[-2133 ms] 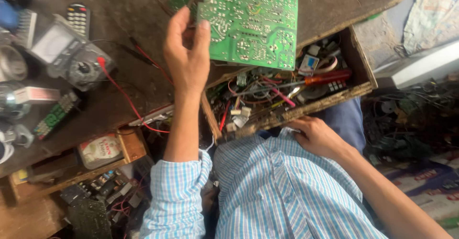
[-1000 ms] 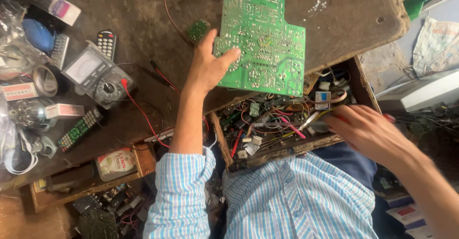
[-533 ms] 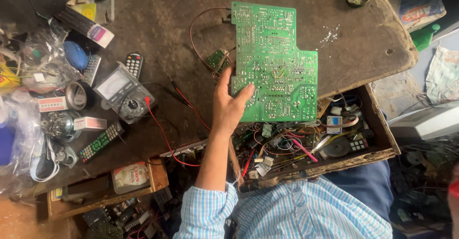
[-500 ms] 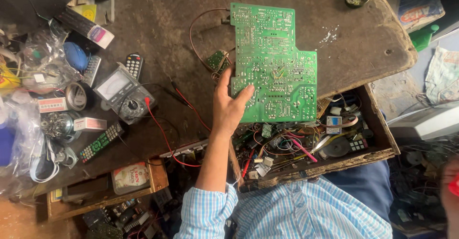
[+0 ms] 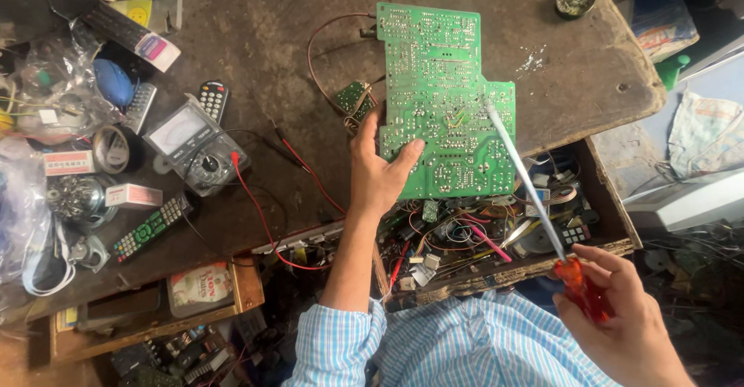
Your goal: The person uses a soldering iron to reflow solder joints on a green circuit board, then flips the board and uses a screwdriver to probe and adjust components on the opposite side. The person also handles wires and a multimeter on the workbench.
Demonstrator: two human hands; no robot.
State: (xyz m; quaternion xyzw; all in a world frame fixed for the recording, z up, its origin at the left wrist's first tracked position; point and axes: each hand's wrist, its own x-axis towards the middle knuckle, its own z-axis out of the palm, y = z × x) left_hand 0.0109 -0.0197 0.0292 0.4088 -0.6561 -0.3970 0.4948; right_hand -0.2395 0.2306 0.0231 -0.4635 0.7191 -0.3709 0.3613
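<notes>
Back into view since half a second ago, the right hand (image 5: 624, 329) is seen with its fingers closed around the red handle of a screwdriver (image 5: 535, 193), whose tip is rested on the green circuit board (image 5: 446, 100). That board is gripped at its lower left edge by the left hand (image 5: 380, 174), thumb on top, above the open parts drawer (image 5: 612, 201).

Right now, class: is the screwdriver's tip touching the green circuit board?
Touching, as far as the head view shows: the screwdriver in the right hand ends on the circuit board, no gap visible.
</notes>
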